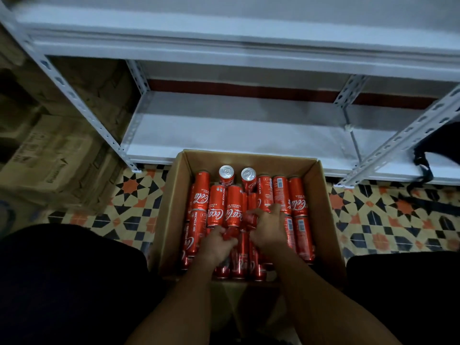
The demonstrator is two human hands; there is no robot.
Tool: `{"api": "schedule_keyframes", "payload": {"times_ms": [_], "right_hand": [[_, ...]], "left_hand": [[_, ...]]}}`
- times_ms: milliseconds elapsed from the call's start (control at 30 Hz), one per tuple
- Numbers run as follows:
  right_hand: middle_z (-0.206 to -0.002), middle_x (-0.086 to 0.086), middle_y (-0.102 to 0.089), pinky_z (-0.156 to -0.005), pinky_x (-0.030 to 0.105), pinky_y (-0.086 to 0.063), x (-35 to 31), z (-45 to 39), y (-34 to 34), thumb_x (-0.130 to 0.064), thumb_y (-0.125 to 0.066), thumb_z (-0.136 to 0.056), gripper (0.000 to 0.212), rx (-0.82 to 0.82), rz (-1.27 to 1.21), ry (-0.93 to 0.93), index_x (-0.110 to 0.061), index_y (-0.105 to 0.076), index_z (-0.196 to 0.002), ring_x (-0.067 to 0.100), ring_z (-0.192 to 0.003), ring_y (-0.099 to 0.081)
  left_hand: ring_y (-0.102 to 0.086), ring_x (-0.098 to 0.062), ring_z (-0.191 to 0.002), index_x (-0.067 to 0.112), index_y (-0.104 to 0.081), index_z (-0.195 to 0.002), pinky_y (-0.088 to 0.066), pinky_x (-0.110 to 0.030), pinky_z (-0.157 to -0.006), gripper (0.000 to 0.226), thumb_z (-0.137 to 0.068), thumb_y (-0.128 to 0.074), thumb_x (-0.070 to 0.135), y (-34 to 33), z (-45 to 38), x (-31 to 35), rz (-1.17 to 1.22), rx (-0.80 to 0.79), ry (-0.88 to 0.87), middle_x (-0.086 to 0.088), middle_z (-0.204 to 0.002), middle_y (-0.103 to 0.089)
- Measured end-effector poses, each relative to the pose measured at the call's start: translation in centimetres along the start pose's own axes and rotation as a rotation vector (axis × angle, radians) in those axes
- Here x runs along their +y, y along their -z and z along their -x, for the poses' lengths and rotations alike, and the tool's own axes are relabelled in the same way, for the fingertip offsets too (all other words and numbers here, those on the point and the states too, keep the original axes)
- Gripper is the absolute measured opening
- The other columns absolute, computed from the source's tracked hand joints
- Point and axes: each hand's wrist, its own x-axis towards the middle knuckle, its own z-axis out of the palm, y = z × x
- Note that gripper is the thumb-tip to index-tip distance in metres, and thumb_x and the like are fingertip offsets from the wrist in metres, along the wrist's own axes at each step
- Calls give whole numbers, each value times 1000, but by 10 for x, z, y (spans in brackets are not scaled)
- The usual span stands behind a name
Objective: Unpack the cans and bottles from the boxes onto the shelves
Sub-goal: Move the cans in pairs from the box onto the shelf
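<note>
Both the left hand (216,241) and right hand (267,229) curl around slim red aluminium cans (234,206) at the open cardboard box's (171,207) six o'clock; full, smooth, probably weighty, best gripped mid-body.

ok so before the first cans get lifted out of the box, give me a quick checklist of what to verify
1. Box open, cans reachable: ok, flaps are out of the way.
2. Left hand has a can: ok, fingers curl round a red can.
3. Right hand has a can: cannot tell, fingers lie over a small red can, grip unclear.
4. Bottom shelf has room: ok, bare white surface just behind the box.
5. Lift path free: ok, nothing between box and shelf.
6. Upright cans at the back steady: cannot tell, two stand among cans lying flat.
</note>
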Motion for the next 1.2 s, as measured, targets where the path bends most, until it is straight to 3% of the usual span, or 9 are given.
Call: {"api": "schedule_keyframes", "payload": {"times_ms": [67,167,267,400,567,700,833,1033,1200], "right_hand": [[-154,16,-27,-117,52,-34,-1,6,10,-28,-77,-84,53,-23,11,20,-40,-59,-133,40,-144,-23],[-146,11,-40,-114,51,-38,-4,16,21,-30,-77,-86,42,-19,12,51,-36,-64,-126,36,-139,-33],[-115,2,-63,-90,36,-56,-7,28,35,-21,-91,-69,63,39,-121,177,-29,-58,-121,22,-110,-61],[-89,-8,-70,-64,16,-53,-21,49,69,-7,-93,-51,62,137,-422,248,-22,-59,-101,0,-76,-66],[-96,-8,-75,-81,24,-54,-58,64,119,-11,-92,-53,56,275,-562,404,-20,-72,-104,9,-89,-69],[-116,-6,-72,-88,3,-45,-95,73,167,-20,-89,-64,71,352,-578,465,-23,-66,-131,2,-102,-65],[-118,-4,-71,-86,2,-45,-127,78,212,-21,-88,-68,80,438,-578,533,-22,-57,-142,0,-102,-63],[-114,-4,-69,-93,27,-53,-170,75,276,-25,-90,-65,72,574,-651,594,-19,-60,-130,11,-105,-65],[-95,-15,-69,-79,13,-51,-204,58,315,-23,-89,-64,60,630,-709,639,-23,-65,-118,3,-91,-66]], "left_hand": [[-64,-19,-96,26,-62,-105,-54,-38,-92,28,-85,-81,30,11,9,12,-17,41,-26,1,-109,-67],[-64,-21,-99,20,-64,-105,-51,-32,-91,38,-76,-88,27,26,24,33,-91,163,-107,0,-107,-67],[-67,-21,-101,20,-63,-114,-52,-32,-87,59,-66,-92,36,38,41,50,-72,346,-187,4,-105,-66],[-68,-20,-77,20,-64,-79,-57,-34,-71,42,-57,-81,52,54,59,77,-108,505,-336,4,-78,-69],[-60,-24,-76,21,-58,-76,-47,-30,-63,40,-65,-74,55,83,96,137,-223,637,-448,2,-76,-60],[-62,-27,-85,20,-57,-78,-50,-32,-70,40,-60,-71,53,113,116,182,-75,681,-546,-4,-85,-66],[-63,-26,-77,14,-57,-70,-42,-31,-63,42,-77,-70,54,144,140,227,-23,744,-663,-4,-72,-64],[-64,-22,-77,17,-68,-81,-49,-30,-66,56,-69,-72,72,181,171,295,13,879,-796,1,-80,-70],[-63,-17,-79,21,-73,-81,-47,-29,-65,53,-64,-80,71,202,176,334,207,962,-842,5,-80,-72]]}}
